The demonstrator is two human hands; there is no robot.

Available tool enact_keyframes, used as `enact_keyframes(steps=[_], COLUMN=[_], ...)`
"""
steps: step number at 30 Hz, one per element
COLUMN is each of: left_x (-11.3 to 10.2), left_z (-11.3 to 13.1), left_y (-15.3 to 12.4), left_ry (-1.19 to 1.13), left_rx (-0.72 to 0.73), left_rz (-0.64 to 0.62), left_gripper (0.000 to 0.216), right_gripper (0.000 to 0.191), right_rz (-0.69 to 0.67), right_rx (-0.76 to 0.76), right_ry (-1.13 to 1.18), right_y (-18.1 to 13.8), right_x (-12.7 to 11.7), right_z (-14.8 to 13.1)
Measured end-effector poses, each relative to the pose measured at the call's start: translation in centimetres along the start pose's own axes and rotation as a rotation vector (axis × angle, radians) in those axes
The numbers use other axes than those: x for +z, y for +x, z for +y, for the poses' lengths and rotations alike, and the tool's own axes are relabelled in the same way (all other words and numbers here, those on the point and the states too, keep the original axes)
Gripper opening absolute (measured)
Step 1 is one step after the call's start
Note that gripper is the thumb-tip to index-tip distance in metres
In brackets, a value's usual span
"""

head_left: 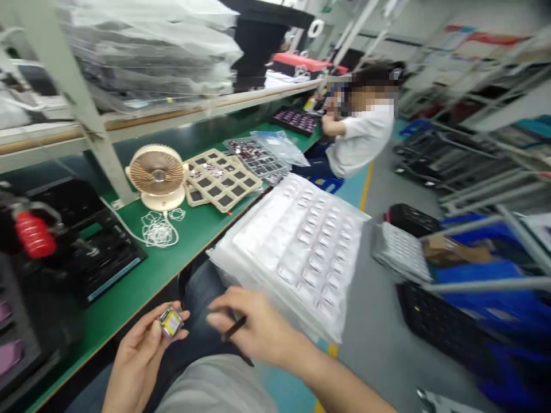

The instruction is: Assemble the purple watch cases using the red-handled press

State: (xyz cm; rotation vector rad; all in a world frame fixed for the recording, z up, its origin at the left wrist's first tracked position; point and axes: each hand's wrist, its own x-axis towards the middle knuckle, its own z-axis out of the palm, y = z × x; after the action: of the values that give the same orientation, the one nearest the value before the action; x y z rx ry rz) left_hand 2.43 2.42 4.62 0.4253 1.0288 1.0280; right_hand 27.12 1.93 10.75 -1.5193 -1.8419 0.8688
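My left hand (144, 347) is closed over my lap, its fingertips pinching a small rounded-square device (171, 322) by the edges. The device looks like a watch case, with a silvery rim and a yellow-and-white face turned up. To its right is my right hand (253, 327), smeared by motion. A dark slim tool (235, 328), perhaps tweezers, sticks out from between its fingers; its tip is too blurred to make out. The tool and the device are apart. Just beyond my right hand lies a stack of white plastic-wrapped trays (267, 252) with rows of moulded pockets.
On the green bench (172, 261) stand a cream fan (158, 175) with a tangled white cord, beige compartment trays (228, 186) and a black fixture (90, 241) at left. A person in a white top (365, 137) sits farther along. Racks (495, 284) line the right side.
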Motion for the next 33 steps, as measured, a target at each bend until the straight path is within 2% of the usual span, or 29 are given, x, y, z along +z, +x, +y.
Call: enact_keyframes(steps=[2, 3, 4, 5, 7, 9, 11, 14, 16, 19, 21, 23, 25, 27, 30, 33], left_x=[0.3, 0.4, 0.6, 0.7, 0.9, 1.0, 1.0, 0.8, 0.6, 0.8, 1.2, 1.7, 2.0, 1.8, 0.4, -1.3], left_z=[-0.3, -0.4, -0.6, -0.8, -1.3, -1.8, -2.1, -2.3, -2.2, -1.8, -1.6, -1.4, -1.3, -1.1, -0.5, 0.2], left_y=[0.5, 0.7, 0.7, 0.8, 0.8, 0.8, 0.9, 1.0, 1.0, 0.6, 0.3, 0.0, -0.2, -0.3, -0.2, -0.2], left_ry=[0.037, 0.047, 0.055, 0.064, 0.083, 0.093, 0.089, 0.065, 0.044, 0.022, 0.014, 0.011, 0.012, 0.016, 0.000, -0.021], left_rx=[-0.056, -0.077, -0.093, -0.104, -0.110, -0.105, -0.102, -0.093, -0.078, -0.075, -0.074, -0.052, -0.017, 0.012, 0.074, 0.145], left_rz=[-0.039, -0.051, -0.057, -0.059, -0.058, -0.056, -0.047, -0.022, -0.027, -0.096, -0.171, -0.237, -0.270, -0.276, -0.246, -0.189], left_gripper=[0.042, 0.043, 0.044, 0.044, 0.045, 0.048, 0.053, 0.055, 0.053, 0.049, 0.048, 0.045, 0.040, 0.038, 0.038, 0.037], right_gripper=[0.014, 0.013, 0.012, 0.018, 0.024, 0.027, 0.032, 0.033, 0.031, 0.035, 0.041, 0.039, 0.038, 0.038, 0.040, 0.044], right_rz=[0.136, 0.233, 0.316, 0.371, 0.394, 0.359, 0.325, 0.311, 0.321, 0.511, 0.633, 0.530, 0.383, 0.291, 0.193, 0.020], right_rx=[0.241, 0.424, 0.527, 0.595, 0.697, 0.751, 0.774, 0.774, 0.780, 0.658, 0.445, 0.283, 0.222, 0.206, 0.221, 0.280], right_ry=[-0.297, -0.487, -0.570, -0.621, -0.684, -0.712, -0.727, -0.740, -0.748, -0.686, -0.499, -0.231, 0.017, 0.227, 0.485, 0.689], right_y=[-1.0, -1.3, -1.4, -1.4, -0.9, -0.4, -0.1, -0.3, -0.7, -1.2, -1.0, -0.5, 0.4, 1.6, 3.4, 4.6], right_x=[-5.9, -8.8, -11.6, -14.0, -17.4, -18.9, -19.3, -19.5, -19.4, -16.7, -12.3, -6.4, -0.2, 4.8, 9.1, 10.3], right_z=[3.1, 5.0, 7.0, 9.0, 12.6, 15.2, 16.6, 17.0, 16.2, 13.2, 10.1, 6.9, 4.3, 2.9, 2.5, 2.5])
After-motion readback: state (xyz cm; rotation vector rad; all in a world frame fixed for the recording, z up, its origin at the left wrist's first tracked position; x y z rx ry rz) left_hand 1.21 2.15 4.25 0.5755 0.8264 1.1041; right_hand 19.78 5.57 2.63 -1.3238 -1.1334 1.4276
